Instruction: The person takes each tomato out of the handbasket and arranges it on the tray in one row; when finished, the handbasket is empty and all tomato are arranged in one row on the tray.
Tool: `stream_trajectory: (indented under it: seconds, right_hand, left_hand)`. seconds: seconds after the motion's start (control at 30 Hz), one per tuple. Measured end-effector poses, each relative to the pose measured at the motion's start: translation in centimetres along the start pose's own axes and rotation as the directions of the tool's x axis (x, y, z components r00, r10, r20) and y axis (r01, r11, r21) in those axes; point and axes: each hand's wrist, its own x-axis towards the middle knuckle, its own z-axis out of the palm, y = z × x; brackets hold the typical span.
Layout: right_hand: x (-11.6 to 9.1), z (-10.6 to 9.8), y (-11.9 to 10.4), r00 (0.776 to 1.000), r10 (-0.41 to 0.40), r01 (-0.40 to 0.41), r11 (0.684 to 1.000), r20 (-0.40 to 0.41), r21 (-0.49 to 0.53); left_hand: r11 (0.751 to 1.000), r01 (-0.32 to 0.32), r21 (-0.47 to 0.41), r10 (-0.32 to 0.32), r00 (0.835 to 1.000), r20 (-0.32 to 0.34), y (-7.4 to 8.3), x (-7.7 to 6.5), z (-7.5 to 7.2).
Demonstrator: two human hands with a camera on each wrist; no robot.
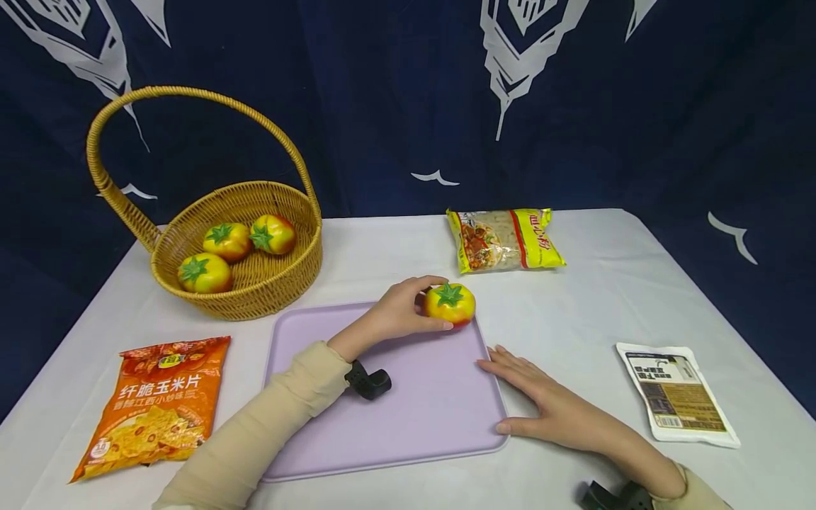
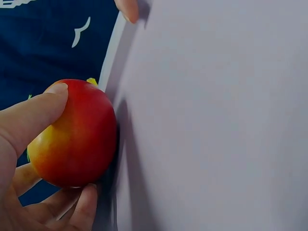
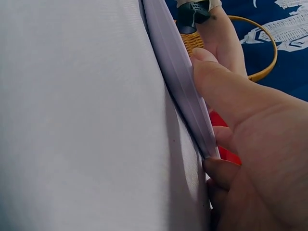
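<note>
My left hand [image 1: 408, 308] holds a yellow-red tomato [image 1: 451, 304] with a green leafy top over the far right corner of the lilac tray [image 1: 408, 411]. In the left wrist view, the thumb presses on one side of the tomato [image 2: 77, 134] and the fingers curl under the other. My right hand [image 1: 554, 404] rests along the tray's right edge, thumb and fingertips touching the rim, fingers mostly straight. The right wrist view shows those fingers against the tray's side wall [image 3: 180, 86]. Three similar tomatoes [image 1: 227, 242] lie in the wicker basket [image 1: 255, 301] at the back left.
An orange snack bag [image 1: 156, 400] lies left of the tray. Behind the tray is a yellow-and-clear noodle packet [image 1: 506, 241]. A white-and-brown pouch [image 1: 678, 393] lies at the right. The basket's tall handle [image 1: 210, 95] arches up before a dark blue patterned curtain [image 1: 395, 106].
</note>
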Motion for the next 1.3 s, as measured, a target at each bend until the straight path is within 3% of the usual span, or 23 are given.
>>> stream_trajectory:
  seconds: [0.37,0.5,0.63,0.77,0.97,1.1,1.2,1.3]
  right_hand:
    - [-0.1,-0.5,0.0,0.999,-0.004,0.002,0.999,-0.033,-0.052]
    - [-0.1,-0.4,0.0,0.999,-0.006,0.004,0.998,-0.035,-0.057]
    - [0.1,-0.4,-0.1,0.999,-0.015,0.013,0.998,-0.044,-0.062]
    - [0.1,-0.4,-0.1,0.999,-0.021,0.018,0.998,-0.047,-0.066]
    - [-0.1,-0.3,0.0,0.998,-0.028,0.024,0.998,-0.064,-0.062]
    - [-0.2,0.0,0.1,0.998,-0.025,0.022,0.999,-0.058,-0.048]
    - [-0.2,0.3,0.2,0.998,-0.027,0.024,0.998,-0.055,-0.051]
    - [-0.2,0.6,0.2,0.998,-0.034,0.031,0.997,-0.054,-0.071]
  left_hand:
    - [0.999,-0.028,0.02,0.028,1.0,0.011,0.8,1.0,0.1]
    - [1.0,-0.012,0.026,0.012,1.0,0.009,0.8,0.6,-0.7]
    - [0.999,-0.034,-0.018,0.034,0.999,-0.005,0.6,-0.2,-2.2]
    - [0.994,-0.077,-0.083,0.074,0.996,-0.043,0.8,-1.5,-4.7]
    - [0.982,-0.145,-0.118,0.123,0.976,-0.178,0.3,-4.0,-9.7]
    - [0.979,-0.123,-0.162,0.084,0.97,-0.228,-1.1,-5.4,-13.1]
    - [0.982,-0.073,-0.173,0.023,0.962,-0.274,-2.5,-6.3,-15.6]
    - [0.984,-0.019,-0.175,-0.04,0.944,-0.328,-3.8,-6.9,-18.0]
